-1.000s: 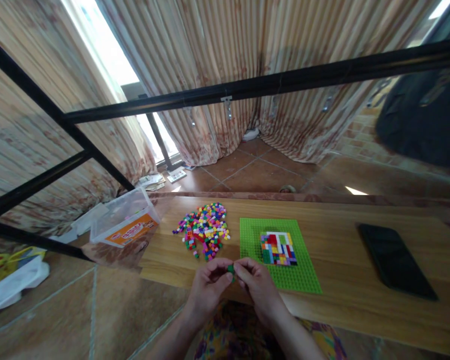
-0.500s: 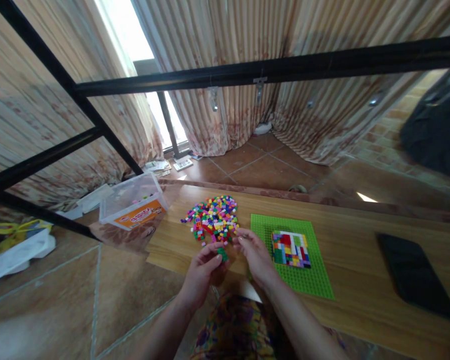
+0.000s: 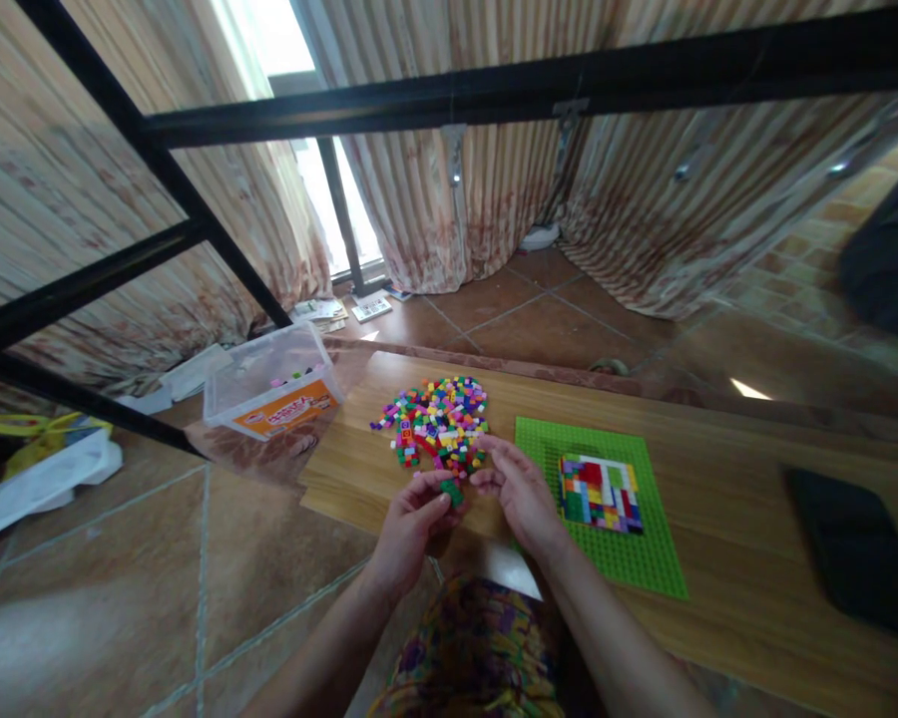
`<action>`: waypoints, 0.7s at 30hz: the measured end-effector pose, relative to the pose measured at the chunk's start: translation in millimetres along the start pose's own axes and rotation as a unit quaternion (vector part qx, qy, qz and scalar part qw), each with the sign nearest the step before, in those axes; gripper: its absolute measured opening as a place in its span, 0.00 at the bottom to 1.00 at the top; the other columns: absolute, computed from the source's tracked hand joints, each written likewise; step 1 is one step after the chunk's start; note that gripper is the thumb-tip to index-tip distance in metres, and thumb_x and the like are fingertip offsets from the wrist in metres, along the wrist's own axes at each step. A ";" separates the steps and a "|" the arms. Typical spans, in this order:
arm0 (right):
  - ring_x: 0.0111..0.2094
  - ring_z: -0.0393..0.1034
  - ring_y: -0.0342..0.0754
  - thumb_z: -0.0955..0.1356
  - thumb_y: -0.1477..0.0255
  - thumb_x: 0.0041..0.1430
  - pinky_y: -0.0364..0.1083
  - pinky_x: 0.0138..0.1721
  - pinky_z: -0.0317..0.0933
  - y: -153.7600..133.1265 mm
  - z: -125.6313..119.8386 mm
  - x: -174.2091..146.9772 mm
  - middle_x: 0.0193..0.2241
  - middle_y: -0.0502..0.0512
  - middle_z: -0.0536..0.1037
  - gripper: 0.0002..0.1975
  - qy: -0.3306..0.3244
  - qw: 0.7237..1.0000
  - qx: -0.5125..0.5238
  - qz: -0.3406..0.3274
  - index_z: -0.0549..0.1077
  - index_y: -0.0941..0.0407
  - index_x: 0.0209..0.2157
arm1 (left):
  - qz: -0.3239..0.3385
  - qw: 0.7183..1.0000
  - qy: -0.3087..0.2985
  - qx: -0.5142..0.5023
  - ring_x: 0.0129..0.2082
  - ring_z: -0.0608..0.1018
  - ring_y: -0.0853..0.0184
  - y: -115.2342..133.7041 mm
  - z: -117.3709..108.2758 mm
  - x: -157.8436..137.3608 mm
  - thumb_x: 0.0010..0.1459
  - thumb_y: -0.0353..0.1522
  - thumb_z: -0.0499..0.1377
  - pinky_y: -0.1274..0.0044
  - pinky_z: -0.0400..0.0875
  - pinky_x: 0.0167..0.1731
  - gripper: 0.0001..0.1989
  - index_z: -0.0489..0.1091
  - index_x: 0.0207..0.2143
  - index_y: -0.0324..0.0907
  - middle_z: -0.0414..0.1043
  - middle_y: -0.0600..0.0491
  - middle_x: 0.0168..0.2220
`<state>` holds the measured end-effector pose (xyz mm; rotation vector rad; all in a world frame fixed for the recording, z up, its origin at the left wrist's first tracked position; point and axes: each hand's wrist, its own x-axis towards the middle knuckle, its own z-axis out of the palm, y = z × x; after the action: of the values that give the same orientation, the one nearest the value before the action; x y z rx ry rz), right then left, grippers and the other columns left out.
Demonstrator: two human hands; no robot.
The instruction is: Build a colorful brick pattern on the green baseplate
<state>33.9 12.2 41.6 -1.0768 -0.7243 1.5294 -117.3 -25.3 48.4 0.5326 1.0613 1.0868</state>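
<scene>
My left hand (image 3: pixel 410 524) is closed, pinching a dark green toy brick (image 3: pixel 451 492) between thumb and fingers above the table's near edge. To its right, my right hand (image 3: pixel 522 494) has its fingers apart, and I see nothing between them. Its fingertips are close to the near right side of a pile of small coloured bricks (image 3: pixel 441 414). Beyond that hand, a bright green studded baseplate (image 3: pixel 655 499) lies flat on the table. A rectangular patch of multicoloured bricks (image 3: pixel 600 494) is fixed near its middle.
The wooden table (image 3: pixel 733 479) carries a dark flat tablet-like object (image 3: pixel 853 543) at the right. A clear plastic box (image 3: pixel 269 384) with an orange label stands left of the pile. Black metal bars (image 3: pixel 389 115) cross in front of the curtains (image 3: pixel 494 199).
The view has shifted a little. My right hand's fingers have spread further apart, while my left hand keeps the green brick in its pinch.
</scene>
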 end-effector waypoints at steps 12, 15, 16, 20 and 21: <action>0.47 0.69 0.49 0.69 0.68 0.56 0.48 0.48 0.62 -13.0 -29.6 -60.1 0.47 0.54 0.75 0.16 -0.073 0.940 -0.310 -0.124 0.75 0.49 0.47 | -0.072 0.991 -0.100 -0.057 0.32 0.76 0.72 -9.8 30.9 -9.2 0.46 0.32 0.70 0.81 0.70 0.35 0.22 0.74 0.46 0.43 0.75 0.52 0.37; 0.41 0.70 0.48 0.70 0.67 0.55 0.47 0.43 0.64 -18.1 -43.0 -71.4 0.44 0.53 0.75 0.14 -0.029 0.938 -0.323 -0.120 0.76 0.49 0.45 | -0.080 0.990 -0.113 -0.015 0.33 0.76 0.70 -13.8 38.1 -10.2 0.47 0.33 0.70 0.79 0.70 0.35 0.23 0.72 0.47 0.43 0.76 0.51 0.38; 0.39 0.69 0.47 0.70 0.67 0.55 0.47 0.41 0.64 -20.8 -49.4 -75.1 0.43 0.54 0.75 0.15 -0.005 0.937 -0.327 -0.124 0.76 0.49 0.45 | -0.078 0.990 -0.117 0.006 0.33 0.77 0.70 -14.5 39.8 -9.8 0.47 0.34 0.70 0.79 0.70 0.35 0.23 0.72 0.47 0.42 0.76 0.50 0.38; 0.32 0.68 0.46 0.71 0.64 0.53 0.46 0.35 0.64 -36.5 -86.7 -85.6 0.38 0.54 0.76 0.17 0.123 0.920 -0.343 -0.143 0.77 0.51 0.46 | -0.049 0.986 -0.130 0.089 0.31 0.76 0.69 -17.5 45.0 -4.7 0.47 0.37 0.70 0.78 0.69 0.33 0.24 0.72 0.46 0.41 0.75 0.50 0.35; 0.31 0.67 0.46 0.71 0.63 0.53 0.46 0.35 0.64 -40.8 -98.3 -86.6 0.36 0.54 0.76 0.18 0.158 0.913 -0.346 -0.144 0.77 0.52 0.46 | -0.042 0.984 -0.133 0.107 0.31 0.76 0.69 -19.0 46.3 -2.8 0.47 0.38 0.70 0.78 0.69 0.33 0.24 0.72 0.46 0.40 0.75 0.50 0.34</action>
<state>141.3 -71.2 59.7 -1.6079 -1.1758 0.8146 -67.7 -29.5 54.6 0.7760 0.9601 0.8064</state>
